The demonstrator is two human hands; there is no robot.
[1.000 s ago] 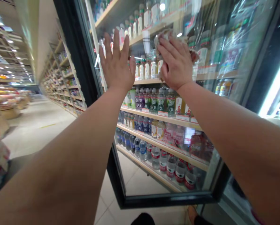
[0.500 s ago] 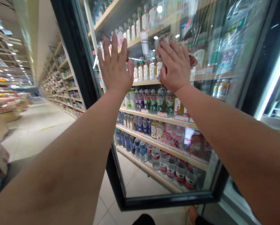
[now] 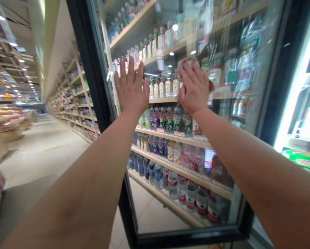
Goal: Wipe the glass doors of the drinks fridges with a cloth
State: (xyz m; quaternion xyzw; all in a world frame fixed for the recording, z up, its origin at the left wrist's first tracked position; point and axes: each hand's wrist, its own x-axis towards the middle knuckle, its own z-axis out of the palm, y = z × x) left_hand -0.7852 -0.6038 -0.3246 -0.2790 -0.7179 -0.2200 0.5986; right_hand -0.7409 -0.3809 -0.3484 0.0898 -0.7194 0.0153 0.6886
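A tall glass fridge door (image 3: 222, 114) with a black frame stands open in front of me, and shelves of bottled drinks show through it. My left hand (image 3: 131, 89) lies flat on the glass with its fingers spread and holds nothing. Further right at the same height, my right hand (image 3: 195, 88) presses a crumpled pale cloth (image 3: 188, 63) against the glass; only the cloth's top edge shows above my fingers.
The door's black frame edge (image 3: 92, 69) juts into the aisle on the left. A long shop aisle with stocked shelves (image 3: 74, 100) runs away at the left, with display tables (image 3: 11, 121) beyond. A lit fridge interior (image 3: 302, 124) is at the right.
Both hands sit lower in the picture than a second ago and the view has tilted up a little. My right hand with the cloth has slid slightly down the glass.
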